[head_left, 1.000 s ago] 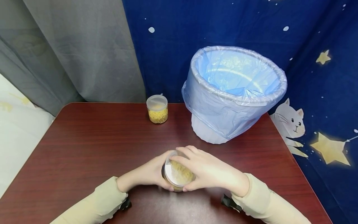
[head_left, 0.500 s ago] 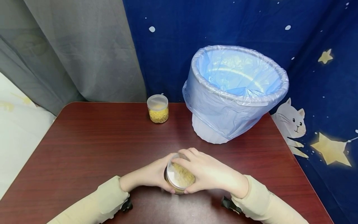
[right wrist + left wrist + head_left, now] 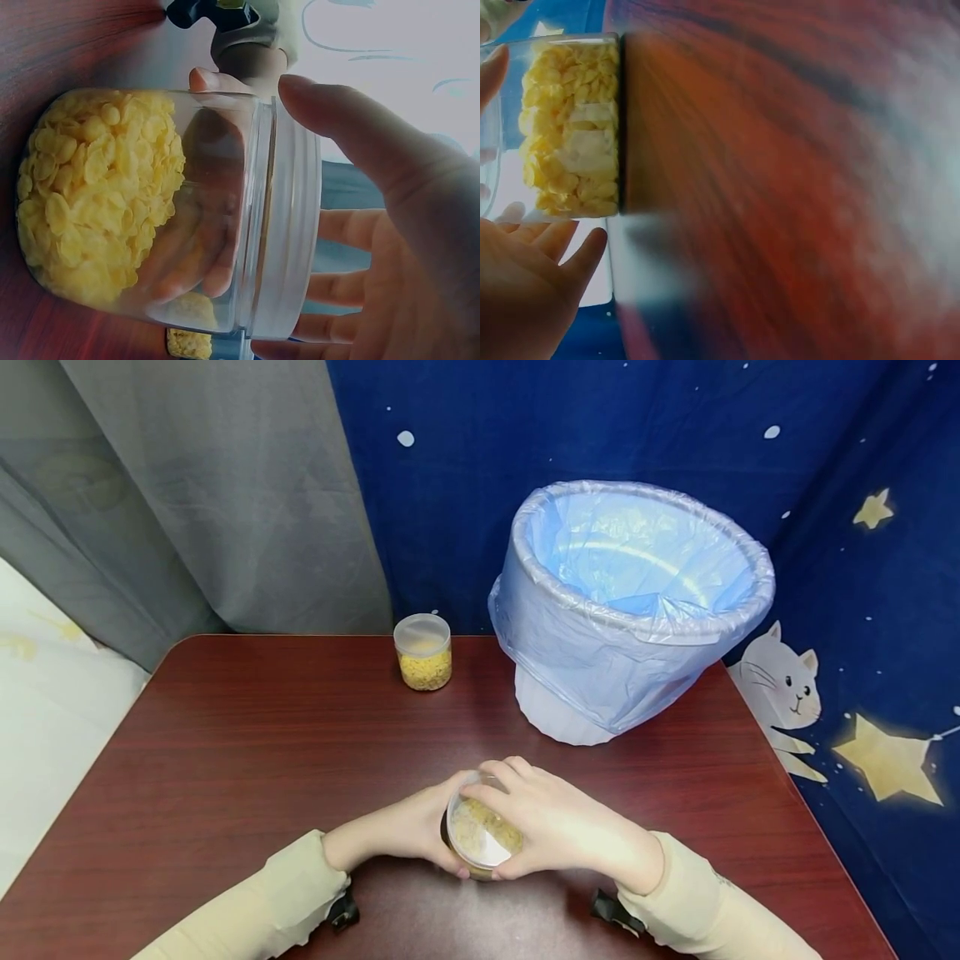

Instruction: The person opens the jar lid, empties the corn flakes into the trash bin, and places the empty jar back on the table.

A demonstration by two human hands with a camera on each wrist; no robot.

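A clear round jar [image 3: 105, 202] of yellow flakes, with a translucent screw lid [image 3: 289, 225], is between my hands near the front of the table. The flakes fill the lower part of the jar. My left hand [image 3: 416, 821] curls around the jar's left side, and its fingers show through the clear wall in the right wrist view. From above, my right hand [image 3: 558, 822] grips the lid, thumb on the near side and fingers over the far side. In the left wrist view, the base of the jar [image 3: 574, 135] is at the tabletop.
A second jar of yellow flakes [image 3: 423, 658] stands at the table's back edge. To its right is a large white bin [image 3: 585, 635] lined with a blue plastic bag. Grey and dark blue curtains [image 3: 465, 468] hang behind the wooden table [image 3: 247, 735].
Both hands and the jar have shifted slightly right and toward the person. The bright reflection on the lid has moved to its near edge. Both hands keep their hold.
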